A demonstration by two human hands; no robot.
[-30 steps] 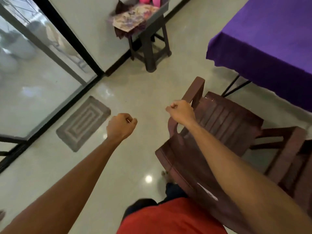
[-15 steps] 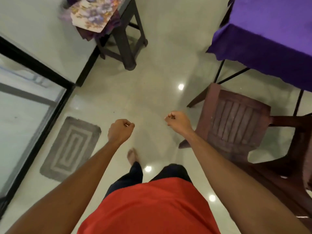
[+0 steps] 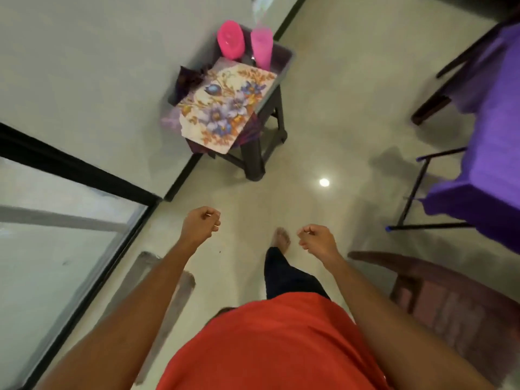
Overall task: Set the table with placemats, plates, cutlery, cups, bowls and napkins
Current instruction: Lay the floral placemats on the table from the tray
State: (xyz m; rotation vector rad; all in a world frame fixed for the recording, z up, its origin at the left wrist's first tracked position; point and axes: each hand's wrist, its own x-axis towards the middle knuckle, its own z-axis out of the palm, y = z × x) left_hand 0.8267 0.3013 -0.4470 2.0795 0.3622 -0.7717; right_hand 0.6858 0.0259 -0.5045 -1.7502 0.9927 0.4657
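Holding both arms out, a person has the left hand (image 3: 201, 223) and the right hand (image 3: 318, 239) curled into fists with nothing in them. Ahead, a flowery placemat (image 3: 225, 105) lies on a gray tray (image 3: 284, 60) on a dark stool (image 3: 254, 161). Two blurry pink cups (image 3: 261, 50) stand behind it. The placemat hides what is under it. The purple table (image 3: 492, 153) is cut off at the right.

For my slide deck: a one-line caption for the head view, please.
Person, left hand and right hand curled empty, faces a tray with floral placemat and pink cup near the purple-clothed table.
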